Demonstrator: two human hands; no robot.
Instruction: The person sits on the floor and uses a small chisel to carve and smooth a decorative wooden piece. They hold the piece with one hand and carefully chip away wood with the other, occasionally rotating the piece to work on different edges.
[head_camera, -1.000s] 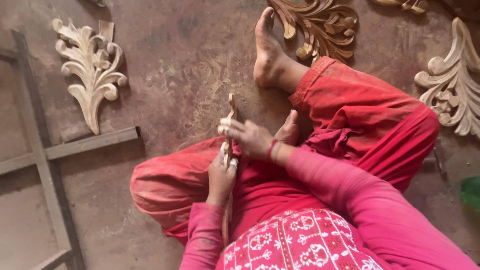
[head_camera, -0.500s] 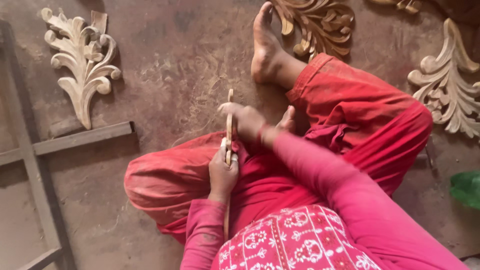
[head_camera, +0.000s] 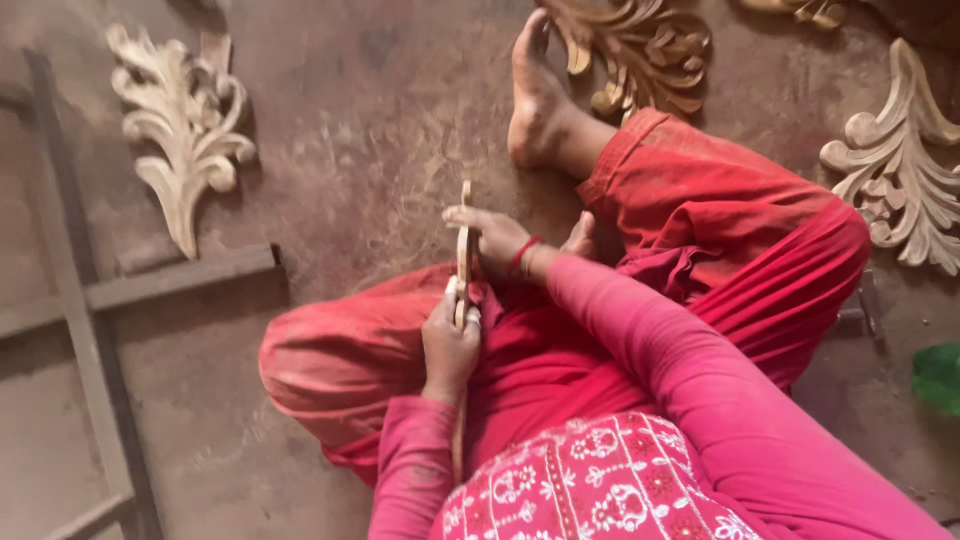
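1. Pale, unfinished wood: a thin, narrow carved wooden strip (head_camera: 464, 250) stands edge-on over the lap, above the red trousers (head_camera: 720, 250), nearly upright in the view.
2. Left hand (head_camera: 450, 345): grip closed around the strip's lower part, fingers wrapped. Right hand (head_camera: 495, 240): fingers together on the strip's upper part, a red thread band at the wrist; whether it also holds a small tool cannot be told.
3. Change over the last second: the right hand has slid a little along the strip while the left hand has kept its hold. Judgement: the strip is being worked along its length, hand-held, with no support under it.
4. Edges and room: dusty concrete floor (head_camera: 370, 130) lies open ahead of the knees. A pale carved wooden leaf ornament (head_camera: 185, 130) and a dark wooden frame of crossed bars (head_camera: 80, 300) lie well apart on the left; darker carved scrollwork (head_camera: 640, 45) sits near the bare foot (head_camera: 535, 95); another pale leaf carving (head_camera: 900, 170) lies on the right.
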